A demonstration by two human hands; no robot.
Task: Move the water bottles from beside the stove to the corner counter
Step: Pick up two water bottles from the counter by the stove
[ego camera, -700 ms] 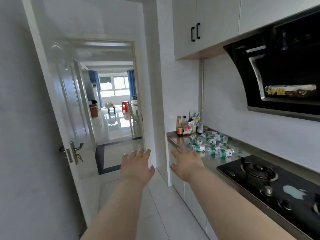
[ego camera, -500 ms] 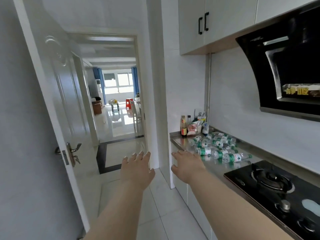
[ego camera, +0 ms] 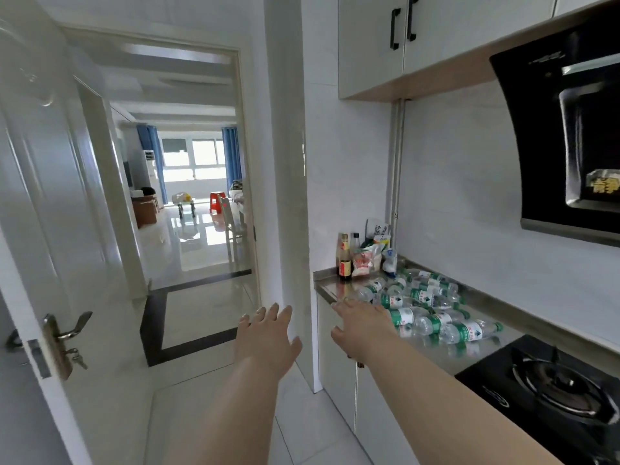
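Observation:
Several clear water bottles (ego camera: pixel 426 305) with green labels lie on their sides on the steel counter (ego camera: pixel 330 286), between the black gas stove (ego camera: pixel 550 391) and the counter's far end. My right hand (ego camera: pixel 360 325) reaches out over the counter's front edge, fingers spread, just short of the nearest bottles and holding nothing. My left hand (ego camera: pixel 266 335) hovers in the air over the floor, left of the counter, fingers apart and empty.
A sauce bottle (ego camera: pixel 344 260) and food packets (ego camera: pixel 369 256) stand at the counter's far corner by the wall. A black range hood (ego camera: pixel 563 135) hangs over the stove, white cabinets (ego camera: pixel 402 38) above. An open door (ego camera: pixel 40 229) stands left; a doorway leads to a bright room.
The view has moved closer to the counter. My right hand has advanced toward the bottles; both hands stay open.

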